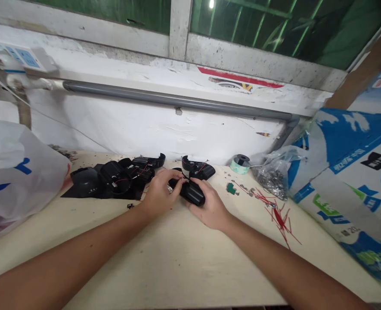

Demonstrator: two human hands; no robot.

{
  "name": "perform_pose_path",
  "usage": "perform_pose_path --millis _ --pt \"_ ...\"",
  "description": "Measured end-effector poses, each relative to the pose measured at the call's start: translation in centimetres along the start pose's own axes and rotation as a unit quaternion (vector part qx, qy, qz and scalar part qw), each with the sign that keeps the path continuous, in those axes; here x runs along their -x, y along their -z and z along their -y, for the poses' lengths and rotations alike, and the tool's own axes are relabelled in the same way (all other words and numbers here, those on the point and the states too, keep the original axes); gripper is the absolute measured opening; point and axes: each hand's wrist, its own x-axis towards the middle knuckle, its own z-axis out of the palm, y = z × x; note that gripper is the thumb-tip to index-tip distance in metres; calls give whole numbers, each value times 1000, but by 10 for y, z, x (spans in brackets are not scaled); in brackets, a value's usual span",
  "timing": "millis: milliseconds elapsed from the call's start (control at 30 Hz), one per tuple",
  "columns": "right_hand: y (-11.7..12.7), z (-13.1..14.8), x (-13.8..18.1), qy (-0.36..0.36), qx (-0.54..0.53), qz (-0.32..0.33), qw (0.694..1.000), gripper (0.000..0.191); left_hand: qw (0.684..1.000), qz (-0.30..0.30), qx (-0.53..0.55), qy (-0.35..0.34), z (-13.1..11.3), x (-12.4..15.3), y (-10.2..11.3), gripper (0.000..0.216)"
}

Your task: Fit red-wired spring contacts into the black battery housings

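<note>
A black plastic housing (193, 193) is held over the pale tabletop, with my right hand (209, 204) wrapped around its right side. At its upper left end, my left hand (162, 189) pinches something small, perhaps a wire end; the fingertips hide most of it. Just behind my hands lies another black housing part (203, 170) with a curved end and a thin red wire. To the left, several similar black housings (116, 175) with red and black wires rest on a dark sheet (96, 191).
Cut red wires (280, 219) and small metal pieces lie at the right, near a green scrap (231, 188). Behind them stand a tape roll (240, 165) and a clear bag of metal parts (272, 174). A white bag (22, 163) and a blue-white sack (351, 181) flank the table.
</note>
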Motion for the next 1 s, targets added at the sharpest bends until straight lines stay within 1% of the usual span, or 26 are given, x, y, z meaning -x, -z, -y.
perform_pose_path --millis 67,167,300,400,467,567,667,800,900,1000 --pt "1 1 0 12 -8 8 1000 64 1000 4 -4 -25 -2 -2 1 9" --pt "1 1 0 20 -22 21 999 66 998 26 -4 -53 -2 -4 3 16" --pt "2 0 -1 5 -71 36 997 63 997 52 -18 -49 3 -3 2 23" --pt "5 0 -1 -20 -130 57 990 59 997 62 -21 -39 7 -1 1 23" --pt "7 0 -1 -35 -151 61 986 57 996 73 -24 -35 8 1 1 23" --pt "8 0 -2 -40 -145 54 987 58 995 91 -34 -32 8 1 1 22" --pt "7 0 -3 -34 -129 40 990 60 995 92 -36 -28 5 1 2 20" --pt "4 -2 -4 -38 -112 16 993 59 996 91 -9 -18 3 1 1 22" --pt "2 -5 -3 -42 -90 -6 995 59 995 102 13 2 3 1 -1 24" --pt "1 -9 -2 -43 -58 -22 997 59 994 112 16 2 3 1 -2 23"
